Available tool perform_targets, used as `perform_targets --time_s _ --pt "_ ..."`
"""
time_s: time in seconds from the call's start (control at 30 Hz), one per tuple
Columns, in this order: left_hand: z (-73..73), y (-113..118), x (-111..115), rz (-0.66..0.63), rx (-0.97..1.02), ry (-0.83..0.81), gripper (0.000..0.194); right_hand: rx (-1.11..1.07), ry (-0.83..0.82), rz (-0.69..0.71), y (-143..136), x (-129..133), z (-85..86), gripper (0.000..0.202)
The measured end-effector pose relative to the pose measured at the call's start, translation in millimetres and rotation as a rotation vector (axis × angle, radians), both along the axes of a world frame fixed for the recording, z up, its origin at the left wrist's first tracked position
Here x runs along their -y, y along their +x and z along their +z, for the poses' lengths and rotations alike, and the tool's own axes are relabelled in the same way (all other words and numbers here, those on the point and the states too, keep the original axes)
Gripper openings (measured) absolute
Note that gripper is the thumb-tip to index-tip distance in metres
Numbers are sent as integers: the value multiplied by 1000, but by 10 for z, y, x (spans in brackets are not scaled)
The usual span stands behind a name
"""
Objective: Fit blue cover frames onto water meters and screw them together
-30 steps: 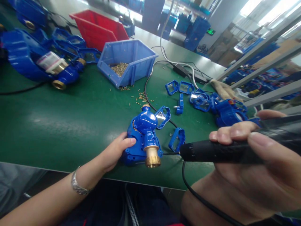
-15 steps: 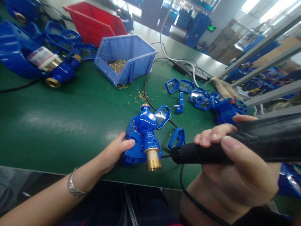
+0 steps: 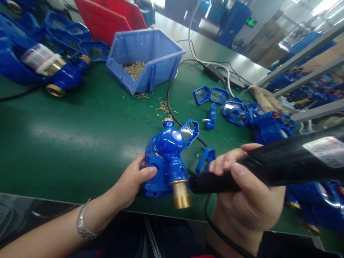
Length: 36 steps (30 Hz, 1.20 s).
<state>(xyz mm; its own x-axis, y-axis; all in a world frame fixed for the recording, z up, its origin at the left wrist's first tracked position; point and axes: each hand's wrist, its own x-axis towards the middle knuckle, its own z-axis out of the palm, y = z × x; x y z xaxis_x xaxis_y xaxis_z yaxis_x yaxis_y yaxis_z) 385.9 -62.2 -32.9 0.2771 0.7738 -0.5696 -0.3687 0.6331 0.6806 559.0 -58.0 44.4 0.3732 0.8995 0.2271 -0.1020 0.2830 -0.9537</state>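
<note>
Meter [image 3: 170, 142] gripped by left hand [image 3: 134, 179].

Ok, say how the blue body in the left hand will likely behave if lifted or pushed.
The blue body is probably heavy for its size, given the brass threaded end. Its glossy, rounded top could be slippery. With that end jutting out, it may tip if pushed.

Rounded body [image 3: 170, 141]: blue, glossy, hard coating with a bright highlight
Threaded end [image 3: 182, 197]: brassy metal, shiny, ridged
Blue housing [image 3: 158, 175]: looks like plastic, smooth, duller than the body
Power tool [image 3: 285, 157]: black, smooth casing with a soft sheen; matt nose
Tool sticker [image 3: 326, 150]: pale, slightly glossy
Blue bin [image 3: 166, 70]: satin plastic
Red bin [image 3: 107, 21]: smooth plastic
Screws [image 3: 136, 70]: brass-coloured metal
Tabletop [image 3: 80, 143]: green, smooth, softly reflective
Bracelet [image 3: 81, 223]: silvery metal, shiny, textured
</note>
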Motion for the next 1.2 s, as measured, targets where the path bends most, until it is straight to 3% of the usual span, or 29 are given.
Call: perform_targets --time_s 0.57,0.9,1.03,1.2 --pt "-23 32 27 44 -11 23 66 -13 15 13 -25 16 -21 27" --pt "-51 8 13 -1 -52 95 64 -35 26 11 0 41 -47 37" --pt "-63 0 -9 -58 16 79 60 16 -3 121 3 -10 108 41" --pt "-59 13 -23 -66 18 77 60 88 89 64 155 28 537 33"
